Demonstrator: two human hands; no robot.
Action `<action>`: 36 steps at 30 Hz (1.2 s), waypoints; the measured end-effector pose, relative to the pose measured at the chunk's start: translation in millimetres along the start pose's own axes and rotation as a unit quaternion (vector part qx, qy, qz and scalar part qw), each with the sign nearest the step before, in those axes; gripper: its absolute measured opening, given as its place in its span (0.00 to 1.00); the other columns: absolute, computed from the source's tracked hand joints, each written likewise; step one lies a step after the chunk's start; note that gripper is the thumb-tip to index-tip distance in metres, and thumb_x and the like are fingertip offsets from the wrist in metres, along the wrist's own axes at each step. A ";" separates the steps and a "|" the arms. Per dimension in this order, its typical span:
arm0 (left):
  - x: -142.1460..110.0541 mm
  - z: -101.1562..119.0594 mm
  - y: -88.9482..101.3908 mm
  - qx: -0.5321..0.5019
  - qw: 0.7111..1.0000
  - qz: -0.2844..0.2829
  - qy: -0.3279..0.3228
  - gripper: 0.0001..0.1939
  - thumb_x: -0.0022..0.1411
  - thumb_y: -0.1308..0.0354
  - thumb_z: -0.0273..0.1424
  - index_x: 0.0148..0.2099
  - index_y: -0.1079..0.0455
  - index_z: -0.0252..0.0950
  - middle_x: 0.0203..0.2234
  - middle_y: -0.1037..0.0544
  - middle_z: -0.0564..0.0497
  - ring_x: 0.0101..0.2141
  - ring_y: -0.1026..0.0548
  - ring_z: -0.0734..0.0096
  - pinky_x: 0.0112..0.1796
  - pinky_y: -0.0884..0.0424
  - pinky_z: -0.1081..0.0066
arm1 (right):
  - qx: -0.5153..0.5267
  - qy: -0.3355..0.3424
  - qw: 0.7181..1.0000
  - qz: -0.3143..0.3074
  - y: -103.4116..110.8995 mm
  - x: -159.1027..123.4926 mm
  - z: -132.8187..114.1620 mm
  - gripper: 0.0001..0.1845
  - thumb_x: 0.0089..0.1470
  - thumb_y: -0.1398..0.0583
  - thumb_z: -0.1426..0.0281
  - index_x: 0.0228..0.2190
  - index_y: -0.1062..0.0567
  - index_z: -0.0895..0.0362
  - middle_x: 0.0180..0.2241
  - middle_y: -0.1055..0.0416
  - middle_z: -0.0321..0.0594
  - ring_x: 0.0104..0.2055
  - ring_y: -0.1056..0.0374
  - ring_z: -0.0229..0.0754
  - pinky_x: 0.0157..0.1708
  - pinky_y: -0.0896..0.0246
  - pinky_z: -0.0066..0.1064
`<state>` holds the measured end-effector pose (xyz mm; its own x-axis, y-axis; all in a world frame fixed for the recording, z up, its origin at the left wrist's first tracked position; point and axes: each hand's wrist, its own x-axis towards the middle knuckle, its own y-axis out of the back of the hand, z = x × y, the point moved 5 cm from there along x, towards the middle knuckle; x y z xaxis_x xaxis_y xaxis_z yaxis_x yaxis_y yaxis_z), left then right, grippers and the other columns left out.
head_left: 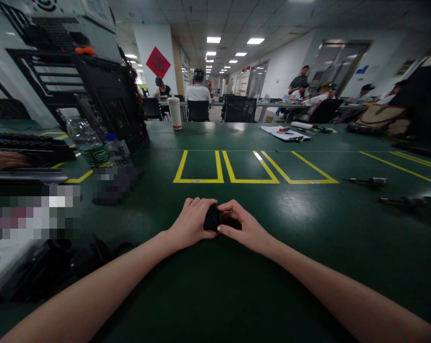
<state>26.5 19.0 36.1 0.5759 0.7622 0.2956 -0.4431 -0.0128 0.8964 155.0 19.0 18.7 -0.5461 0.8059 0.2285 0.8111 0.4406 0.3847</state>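
Observation:
Both hands meet over the green tabletop (pixel 215 290), around a small black object (pixel 211 218) whose kind I cannot make out. My left hand (pixel 189 223) wraps it from the left, fingers over the top and thumb below. From the right, my right hand (pixel 247 227) pinches its edge between thumb and fingertips. The rest of the object is hidden by the fingers. Beyond the hands, yellow tape (pixel 201 181) marks several open-ended boxes on the table.
At left stand an open black computer case (pixel 111 100), a water bottle (pixel 88 138) and a keyboard (pixel 29 147) under another person's hand (pixel 6 160). A white cup (pixel 175 113) and a clipboard (pixel 287 133) are farther back. Two dark screwdriver-like tools (pixel 374 182) lie at right.

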 end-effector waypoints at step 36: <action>1.5 -0.5 -1.2 0.008 1.000 0.000 0.005 0.29 0.48 0.41 0.36 0.51 0.47 0.37 0.41 0.33 0.47 0.40 0.35 0.60 0.40 0.42 0.62 | -0.008 0.011 1.000 0.017 1.0 -1.2 -2.9 0.17 0.47 0.43 0.73 0.40 0.39 0.53 0.42 0.40 0.38 0.45 0.39 0.40 0.46 0.41 0.39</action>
<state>27.6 20.5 35.4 0.5682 0.7690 0.2930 -0.4331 -0.0234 0.9011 155.9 17.3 21.4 -0.5229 0.8114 0.2611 0.8259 0.4066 0.3905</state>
